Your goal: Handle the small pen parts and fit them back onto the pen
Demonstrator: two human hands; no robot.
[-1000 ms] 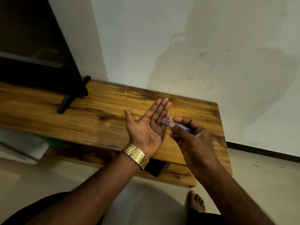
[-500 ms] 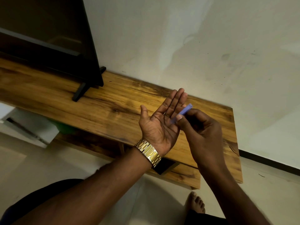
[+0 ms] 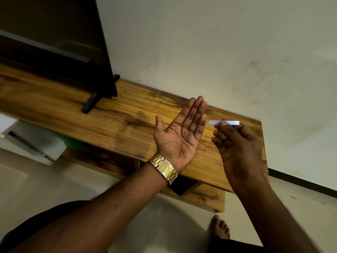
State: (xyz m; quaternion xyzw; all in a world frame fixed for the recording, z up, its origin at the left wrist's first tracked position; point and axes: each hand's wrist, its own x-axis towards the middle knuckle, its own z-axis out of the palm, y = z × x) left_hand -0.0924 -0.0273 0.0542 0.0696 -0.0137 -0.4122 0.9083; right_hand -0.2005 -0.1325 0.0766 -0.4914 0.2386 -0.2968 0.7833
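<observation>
My left hand [image 3: 180, 137] is held palm up above the wooden table [image 3: 116, 123], fingers straight and together, holding nothing. A gold watch [image 3: 164, 168] sits on its wrist. My right hand [image 3: 237, 145] is just to the right of it, fingers curled, pinching a thin pale purple stick [image 3: 224, 122] between thumb and fingertips. The stick lies level, its left end a short gap away from my left fingers. Part of the stick is hidden behind my right fingertips.
A black television [image 3: 54, 46] stands on its feet at the table's left, against the white wall [image 3: 218, 52]. A lower shelf runs under the tabletop. A white object [image 3: 32, 145] and something green lie below at left. My bare foot [image 3: 220, 227] rests on the tiled floor.
My right hand has drawn the purple stick away from my left palm to the right and turned it level. The view has swung left, showing more of the television.
</observation>
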